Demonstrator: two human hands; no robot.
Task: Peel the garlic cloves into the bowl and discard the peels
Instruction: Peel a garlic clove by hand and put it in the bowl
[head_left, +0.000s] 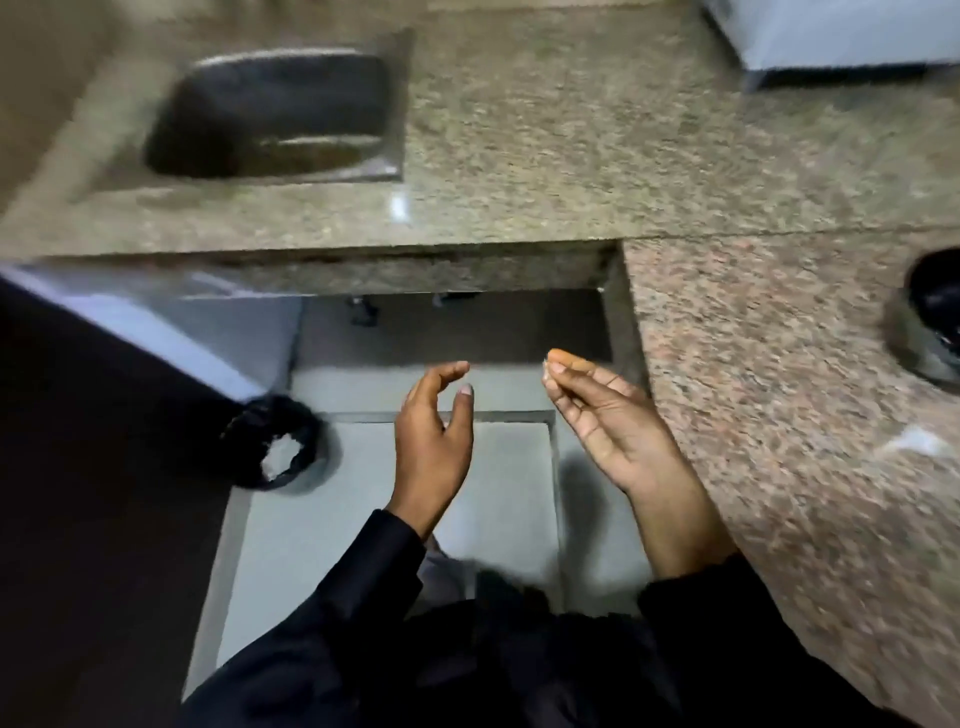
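Observation:
My right hand (613, 421) is raised over the floor beside the counter corner, thumb and fingertips pinched on a tiny pale scrap that looks like garlic peel (546, 364). Level with it to the left, my left hand (431, 441) has loosely curled fingers and holds nothing. A dark metal bowl (930, 317) stands on the speckled counter at the right edge, partly cut off; what it contains cannot be seen. On the floor at the left is a bin lined with a black bag (275, 441), with pale scraps inside. The whole view is motion-blurred.
A steel sink (275, 114) is set into the granite counter (571, 156) at the back left. A pale scrap (914, 441) lies on the right counter section. A white appliance (841, 36) occupies the back right corner. Grey floor tiles (322, 519) lie below my hands.

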